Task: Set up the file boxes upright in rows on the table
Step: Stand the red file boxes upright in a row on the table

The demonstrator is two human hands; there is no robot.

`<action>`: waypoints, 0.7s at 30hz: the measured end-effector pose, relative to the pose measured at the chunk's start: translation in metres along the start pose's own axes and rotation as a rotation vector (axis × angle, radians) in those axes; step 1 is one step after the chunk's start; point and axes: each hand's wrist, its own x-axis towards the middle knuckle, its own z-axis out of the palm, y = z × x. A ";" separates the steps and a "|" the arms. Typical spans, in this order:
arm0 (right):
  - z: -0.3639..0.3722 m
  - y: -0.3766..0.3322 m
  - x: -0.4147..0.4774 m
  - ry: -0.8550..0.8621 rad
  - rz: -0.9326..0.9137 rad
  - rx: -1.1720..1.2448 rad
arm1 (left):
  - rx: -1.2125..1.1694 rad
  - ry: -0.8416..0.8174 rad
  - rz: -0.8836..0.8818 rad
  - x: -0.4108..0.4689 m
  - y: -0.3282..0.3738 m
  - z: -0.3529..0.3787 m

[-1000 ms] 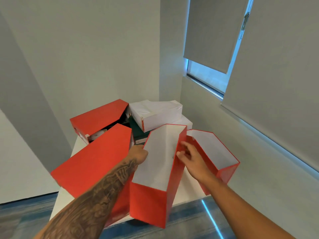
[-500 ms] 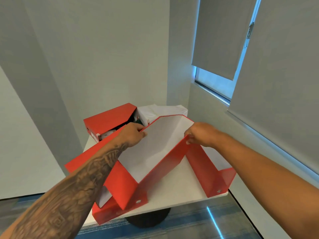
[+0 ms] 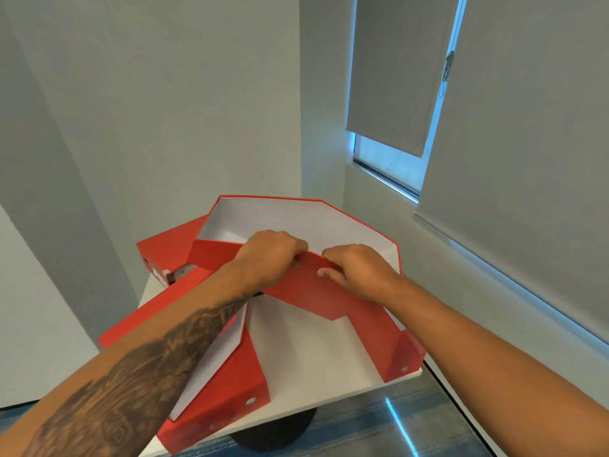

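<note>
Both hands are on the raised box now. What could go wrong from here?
1. The left hand and right hand grip only one thin wall of the held box; it could bend or swing loose.
2. The near box appears to overhang the table edge; a forearm nudge might knock it off.
3. The right box lies at the edge as well.

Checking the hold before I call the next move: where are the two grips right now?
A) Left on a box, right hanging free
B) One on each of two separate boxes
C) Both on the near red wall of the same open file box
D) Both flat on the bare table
C: the left grip and the right grip sit side by side, fingers curled over the near wall of one red file box with a white inside.
</note>
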 end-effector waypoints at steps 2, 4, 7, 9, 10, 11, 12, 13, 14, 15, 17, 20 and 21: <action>-0.005 0.007 -0.008 0.140 0.060 0.102 | 0.012 -0.011 0.054 0.002 -0.012 -0.001; -0.011 0.021 -0.011 0.280 0.129 0.139 | -0.015 -0.019 0.087 0.004 -0.026 0.003; -0.013 0.052 -0.015 0.142 0.352 0.149 | -0.098 -0.031 0.121 0.005 -0.039 0.016; -0.004 0.062 -0.019 -0.091 0.476 0.288 | -0.137 -0.031 0.136 0.008 -0.044 0.027; 0.004 0.064 -0.021 -0.165 0.506 0.343 | -0.142 -0.019 0.141 0.011 -0.047 0.035; 0.012 0.065 -0.023 -0.180 0.524 0.365 | -0.151 0.010 0.150 0.014 -0.049 0.044; 0.018 0.065 -0.025 -0.163 0.536 0.365 | -0.168 0.047 0.151 0.016 -0.052 0.057; 0.023 0.065 -0.026 -0.143 0.554 0.352 | -0.198 0.081 0.140 0.018 -0.055 0.071; 0.027 0.064 -0.026 -0.122 0.559 0.337 | -0.260 0.099 0.111 0.019 -0.056 0.086; 0.031 0.063 -0.025 -0.114 0.571 0.328 | -0.380 0.100 0.062 0.019 -0.054 0.103; 0.041 0.063 -0.025 -0.139 0.634 0.321 | -0.744 0.076 -0.129 0.016 -0.044 0.131; 0.060 0.065 -0.025 -0.164 0.712 0.294 | -1.162 0.015 -0.461 0.017 -0.023 0.158; 0.066 0.067 -0.025 -0.162 0.742 0.299 | -1.275 -0.018 -0.562 0.016 -0.017 0.162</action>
